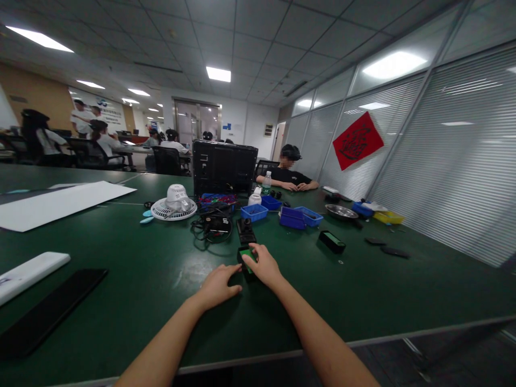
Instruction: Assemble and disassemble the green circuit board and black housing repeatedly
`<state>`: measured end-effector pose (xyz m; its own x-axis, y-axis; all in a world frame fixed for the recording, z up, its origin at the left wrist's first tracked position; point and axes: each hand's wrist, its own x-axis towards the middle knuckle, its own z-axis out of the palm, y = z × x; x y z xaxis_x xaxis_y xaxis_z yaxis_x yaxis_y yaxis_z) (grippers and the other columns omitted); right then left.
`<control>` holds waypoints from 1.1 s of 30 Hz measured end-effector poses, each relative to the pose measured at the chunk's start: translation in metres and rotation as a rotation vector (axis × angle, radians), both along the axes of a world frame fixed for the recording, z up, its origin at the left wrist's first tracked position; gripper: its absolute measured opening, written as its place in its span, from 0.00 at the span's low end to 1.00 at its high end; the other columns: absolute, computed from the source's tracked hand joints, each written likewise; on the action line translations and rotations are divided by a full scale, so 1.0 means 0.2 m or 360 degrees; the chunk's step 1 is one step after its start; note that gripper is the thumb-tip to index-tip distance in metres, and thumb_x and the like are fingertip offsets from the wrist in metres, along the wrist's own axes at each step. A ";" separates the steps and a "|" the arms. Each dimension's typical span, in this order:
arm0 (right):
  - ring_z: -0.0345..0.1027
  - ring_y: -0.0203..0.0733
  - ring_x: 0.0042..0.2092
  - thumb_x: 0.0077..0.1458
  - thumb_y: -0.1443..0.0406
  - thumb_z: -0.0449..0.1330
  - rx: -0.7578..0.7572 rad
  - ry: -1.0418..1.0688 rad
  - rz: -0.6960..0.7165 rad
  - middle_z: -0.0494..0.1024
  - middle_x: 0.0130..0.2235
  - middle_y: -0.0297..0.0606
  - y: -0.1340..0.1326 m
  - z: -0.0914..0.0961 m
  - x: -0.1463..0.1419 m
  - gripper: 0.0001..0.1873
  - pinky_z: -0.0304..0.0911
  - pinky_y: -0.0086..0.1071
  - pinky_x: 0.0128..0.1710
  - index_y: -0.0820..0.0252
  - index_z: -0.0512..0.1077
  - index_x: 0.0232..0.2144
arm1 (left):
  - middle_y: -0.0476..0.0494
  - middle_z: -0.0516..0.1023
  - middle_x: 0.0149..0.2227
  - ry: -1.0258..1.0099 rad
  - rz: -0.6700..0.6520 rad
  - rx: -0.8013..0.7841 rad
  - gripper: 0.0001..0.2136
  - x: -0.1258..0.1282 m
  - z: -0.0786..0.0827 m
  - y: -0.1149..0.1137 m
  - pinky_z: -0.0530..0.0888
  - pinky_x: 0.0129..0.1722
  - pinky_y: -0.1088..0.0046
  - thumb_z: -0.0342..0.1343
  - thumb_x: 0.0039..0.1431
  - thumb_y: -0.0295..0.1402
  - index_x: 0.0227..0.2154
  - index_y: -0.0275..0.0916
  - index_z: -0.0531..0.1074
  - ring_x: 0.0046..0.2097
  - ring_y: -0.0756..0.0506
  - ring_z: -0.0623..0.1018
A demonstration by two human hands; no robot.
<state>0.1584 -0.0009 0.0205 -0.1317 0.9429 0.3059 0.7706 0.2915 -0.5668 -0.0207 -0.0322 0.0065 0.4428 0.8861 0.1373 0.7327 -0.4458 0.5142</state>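
Note:
A small black open case (241,250) with a green board (246,252) inside lies on the table in front of me. My right hand (265,265) reaches over it from the right, fingers bent onto its top and far edge. It seems to grip the case; the fingertips partly hide the contact. My left hand (219,286) is at the case's left side, fingers stretched out and touching its edge, thumb apart. Just beyond the case stands a black device with a round lens-like part (245,230).
Behind are tangled black cables (210,226), a white fan (174,207), blue bins (253,213) and a large black panel (224,169). A second black-green case (332,242) and a metal bowl (341,212) lie right. Across the table sits a person (288,174).

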 end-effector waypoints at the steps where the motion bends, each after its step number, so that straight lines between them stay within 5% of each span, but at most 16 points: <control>1: 0.63 0.42 0.44 0.48 0.51 0.55 0.0016 -0.0119 -0.0008 0.66 0.44 0.41 -0.02 0.01 -0.01 0.30 0.58 0.32 0.41 0.55 0.61 0.52 | 0.45 0.71 0.50 -0.0002 -0.0018 0.0013 0.27 0.00 0.00 0.00 0.64 0.48 0.68 0.54 0.47 0.37 0.52 0.42 0.62 0.49 0.42 0.69; 7: 0.61 0.44 0.47 0.50 0.58 0.54 -0.0079 -0.0581 -0.0098 0.65 0.46 0.41 -0.07 0.03 -0.04 0.27 0.56 0.33 0.43 0.51 0.59 0.53 | 0.45 0.71 0.50 -0.0071 0.0041 -0.0014 0.24 0.01 0.01 0.00 0.62 0.51 0.69 0.52 0.49 0.35 0.51 0.41 0.64 0.50 0.44 0.69; 14: 0.66 0.48 0.43 0.54 0.55 0.47 -0.0409 -0.0539 -0.0642 0.66 0.47 0.50 0.09 0.08 0.21 0.27 0.59 0.36 0.38 0.60 0.58 0.54 | 0.46 0.72 0.48 -0.0128 0.0034 -0.0060 0.21 0.00 0.03 -0.02 0.65 0.44 0.72 0.50 0.51 0.37 0.50 0.42 0.65 0.42 0.46 0.72; 20: 0.67 0.50 0.44 0.57 0.53 0.42 -0.0625 -0.0474 -0.0751 0.72 0.43 0.50 0.13 0.12 0.37 0.24 0.60 0.39 0.38 0.60 0.69 0.44 | 0.47 0.72 0.47 -0.0124 0.0029 -0.0062 0.21 0.00 0.05 -0.03 0.66 0.44 0.72 0.50 0.51 0.38 0.49 0.42 0.66 0.41 0.46 0.71; 28: 0.62 0.53 0.47 0.53 0.50 0.47 -0.0303 -0.0593 -0.0798 0.69 0.46 0.52 0.12 0.08 0.35 0.29 0.60 0.40 0.39 0.63 0.63 0.50 | 0.47 0.72 0.48 -0.0094 0.0038 -0.0083 0.20 0.00 0.07 -0.03 0.66 0.44 0.72 0.50 0.51 0.37 0.48 0.42 0.67 0.42 0.46 0.71; 33: 0.63 0.51 0.47 0.53 0.54 0.50 -0.0307 -0.0592 -0.0729 0.65 0.48 0.53 0.14 0.05 0.34 0.27 0.60 0.39 0.40 0.62 0.60 0.52 | 0.47 0.72 0.47 -0.0097 0.0025 -0.0045 0.20 0.00 0.05 -0.03 0.65 0.45 0.72 0.50 0.51 0.37 0.48 0.41 0.67 0.43 0.46 0.71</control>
<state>0.2272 0.0264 0.0307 0.2341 0.9627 0.1358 0.9492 -0.1962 -0.2459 -0.0205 -0.0374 0.0162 0.4203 0.8968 0.1381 0.7065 -0.4189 0.5705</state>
